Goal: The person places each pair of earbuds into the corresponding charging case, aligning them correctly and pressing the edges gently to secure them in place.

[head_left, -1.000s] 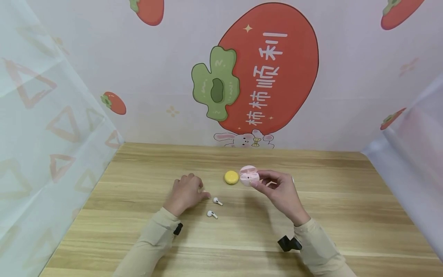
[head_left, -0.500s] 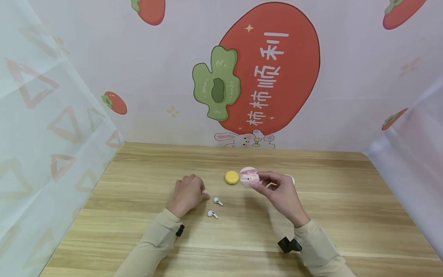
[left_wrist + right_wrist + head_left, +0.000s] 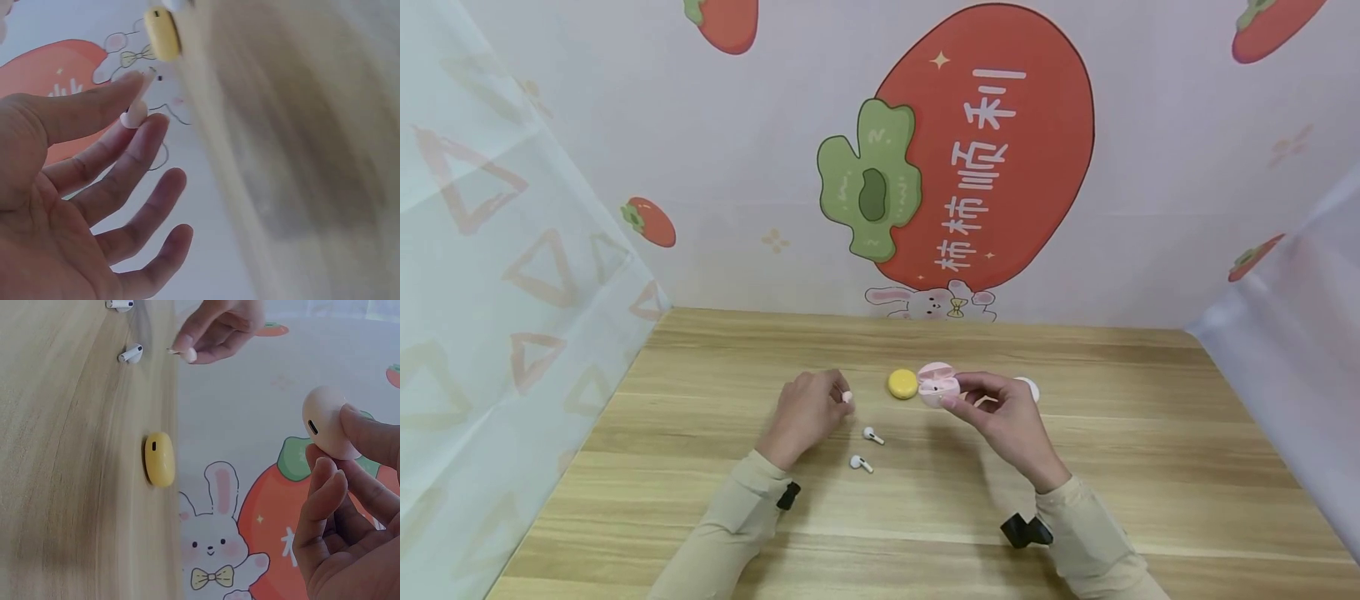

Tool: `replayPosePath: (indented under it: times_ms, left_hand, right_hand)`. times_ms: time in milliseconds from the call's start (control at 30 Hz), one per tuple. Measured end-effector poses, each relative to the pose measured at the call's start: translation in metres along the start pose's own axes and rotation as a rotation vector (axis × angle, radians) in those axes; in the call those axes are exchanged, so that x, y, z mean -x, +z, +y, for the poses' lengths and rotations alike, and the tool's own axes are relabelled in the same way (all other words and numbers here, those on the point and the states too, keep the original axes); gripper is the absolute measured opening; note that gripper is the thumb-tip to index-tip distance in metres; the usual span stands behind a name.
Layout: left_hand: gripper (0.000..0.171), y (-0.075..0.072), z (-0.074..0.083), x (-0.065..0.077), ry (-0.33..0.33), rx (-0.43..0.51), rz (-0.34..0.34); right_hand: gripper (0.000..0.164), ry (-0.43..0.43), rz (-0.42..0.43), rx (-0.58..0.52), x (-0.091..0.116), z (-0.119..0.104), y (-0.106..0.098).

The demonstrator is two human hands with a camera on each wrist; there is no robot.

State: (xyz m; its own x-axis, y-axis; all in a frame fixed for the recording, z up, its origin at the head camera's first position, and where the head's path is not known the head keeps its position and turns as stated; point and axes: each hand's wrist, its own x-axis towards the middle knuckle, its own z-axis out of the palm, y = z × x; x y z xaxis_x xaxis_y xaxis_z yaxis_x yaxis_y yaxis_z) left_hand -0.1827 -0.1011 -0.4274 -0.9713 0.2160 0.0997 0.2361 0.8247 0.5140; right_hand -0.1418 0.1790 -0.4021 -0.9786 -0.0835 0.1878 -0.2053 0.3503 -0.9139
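Between thumb and fingertips, my left hand [image 3: 805, 415] pinches a pale pink earbud [image 3: 134, 116], raised over the table. Its stem points up past the thumb in the left wrist view. My right hand [image 3: 1013, 425] grips a round pink earbud case [image 3: 938, 387] by its right side, with the lid up and the inside facing me. A dark charging port shows on the case's shell [image 3: 330, 422] in the right wrist view. Two white earbuds lie on the table near the left hand, a farther earbud [image 3: 872, 435] and a nearer earbud [image 3: 861, 463].
A round yellow case [image 3: 902, 384], lid down, sits on the wooden table [image 3: 910, 517] just left of the pink one. Partly hidden behind the right hand is a white round object [image 3: 1032, 388]. A printed cloth wall [image 3: 745, 275] borders the table's back.
My left hand has lifted off the table with the pink earbud, moving slightly up and away from the white earbuds. The right hand and the pink case have barely moved.
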Motion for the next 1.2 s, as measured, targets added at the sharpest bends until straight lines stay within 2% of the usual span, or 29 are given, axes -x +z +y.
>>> replayPosePath:
  times_ms: [133,300,600,800,1200]
  left_hand:
    - [0.013,-0.007,0.006,0.001,0.021,0.087,0.045]
    - [0.012,-0.015,0.015,0.003,0.094,0.178,0.137]
    - [0.011,-0.026,0.034,0.004,0.178,0.298,0.249]
    - [0.011,-0.031,0.049,0.007,0.262,0.364,0.315]
    - [0.014,-0.032,0.067,0.010,0.379,0.455,0.329]
  right_hand:
    - [0.027,-0.001,0.000,0.006,0.000,0.001,0.001]
    - [0.028,0.009,-0.005,0.013,0.000,0.002,0.003]
    - [0.028,0.015,-0.007,0.014,-0.001,0.001,0.006]
    - [0.028,0.009,-0.004,0.019,-0.001,0.002,0.008]
    - [0.029,-0.005,-0.011,0.022,-0.001,0.000,0.011]
